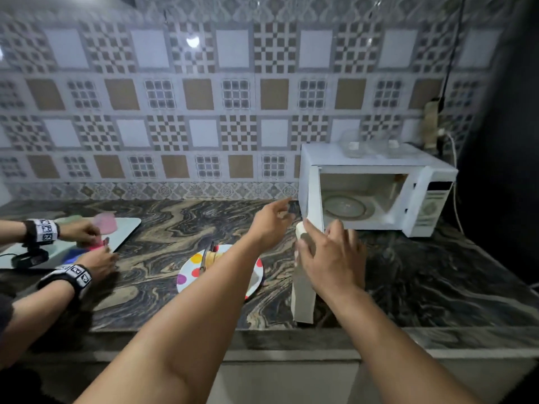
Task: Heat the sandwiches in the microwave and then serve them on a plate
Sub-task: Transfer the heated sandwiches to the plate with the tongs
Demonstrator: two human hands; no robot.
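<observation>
Now the microwave [376, 188] stands at the far right of the counter [437, 281] with its door [306, 258] swung wide toward the near edge. Of the two hands, the right hand [332, 258] grips the door's top edge, while the left hand [272, 221] hovers with fingers loosely spread, holding nothing. Left of the door lies a dotted plate [189, 275] with sandwiches [214, 258], mostly hidden behind the left forearm.

One microwave [376, 191], one plate [189, 272]

Plate [186, 275] on counter [437, 287], left of open microwave [379, 188].
</observation>
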